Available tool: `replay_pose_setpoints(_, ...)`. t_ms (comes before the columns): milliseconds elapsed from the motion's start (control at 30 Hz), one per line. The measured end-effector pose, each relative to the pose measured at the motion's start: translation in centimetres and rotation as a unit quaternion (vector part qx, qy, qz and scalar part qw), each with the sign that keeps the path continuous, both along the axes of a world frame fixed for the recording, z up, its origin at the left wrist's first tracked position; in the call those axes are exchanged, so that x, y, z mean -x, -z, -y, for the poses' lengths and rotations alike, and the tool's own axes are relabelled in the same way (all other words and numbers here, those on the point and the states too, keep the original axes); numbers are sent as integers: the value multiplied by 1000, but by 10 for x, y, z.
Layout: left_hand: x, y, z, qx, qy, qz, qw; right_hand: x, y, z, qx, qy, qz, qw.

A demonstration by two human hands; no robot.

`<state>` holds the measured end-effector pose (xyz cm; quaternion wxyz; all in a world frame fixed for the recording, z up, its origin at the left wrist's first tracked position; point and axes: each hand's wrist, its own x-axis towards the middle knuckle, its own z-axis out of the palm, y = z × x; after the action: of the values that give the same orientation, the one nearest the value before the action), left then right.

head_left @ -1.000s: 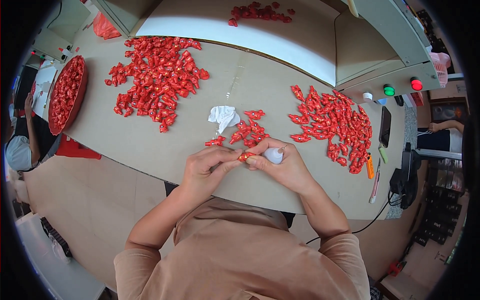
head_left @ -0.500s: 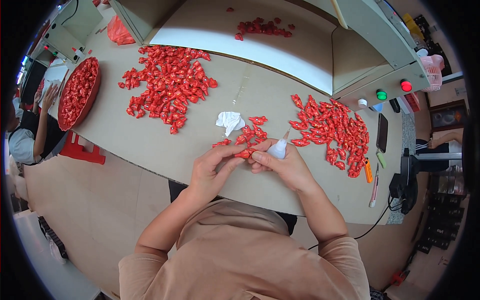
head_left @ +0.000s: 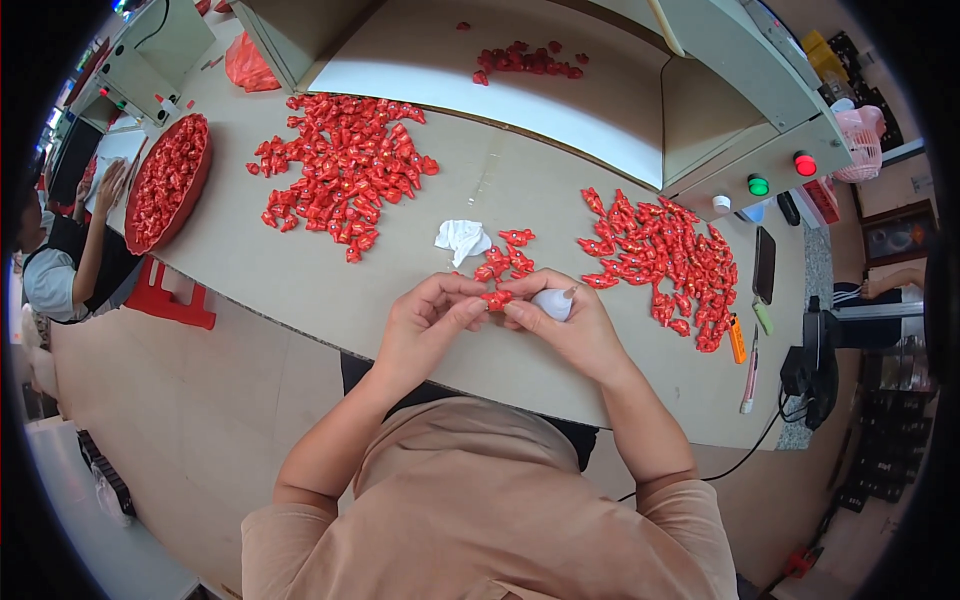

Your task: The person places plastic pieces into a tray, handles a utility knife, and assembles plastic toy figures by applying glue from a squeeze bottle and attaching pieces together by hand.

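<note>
Between the fingertips of both hands, a small glossy red figure (head_left: 495,299) is held above the near part of the table. My left hand (head_left: 420,330) pinches its left end, and my right hand (head_left: 575,330) steadies the right end. A white squeeze bottle (head_left: 552,304) with a thin tapered nozzle is also tucked in my right hand, its lower part hidden by the fingers. Just beyond the fingers lie several loose red figures (head_left: 510,258). A crumpled white tissue (head_left: 462,240) sits to their left.
Heaps of red figures lie at left (head_left: 345,170) and right (head_left: 665,260). A full red basin (head_left: 168,185) stands far left, near a co-worker (head_left: 70,250). Behind is an open-fronted cabinet (head_left: 700,130) with red pieces inside. A phone (head_left: 764,265), orange lighter (head_left: 737,340) and craft knife (head_left: 749,375) lie right.
The red figure has turned a little between my fingertips. The bottle has tilted, so its nozzle now points less far up. My left hand has shifted slightly, and the whole view has moved a little.
</note>
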<state>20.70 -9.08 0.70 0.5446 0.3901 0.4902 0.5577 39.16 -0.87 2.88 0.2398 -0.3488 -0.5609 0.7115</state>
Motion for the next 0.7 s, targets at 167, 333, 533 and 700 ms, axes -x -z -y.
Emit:
replay_pose_setpoints(167,1,4,0,-10,21,21,999,4,-11,0,-21,-12,0,1000)
replay_pose_setpoints(333,4,5,-4,4,25,31,999,1,-3,-1,-79,-32,7,996)
replay_pose_setpoints(533,3,5,-8,-8,58,96,994,2,-4,-3,-17,-7,23,1000)
replay_pose_setpoints(700,6,8,-8,3,72,118,990,-2,8,-4,-146,-32,-9,989)
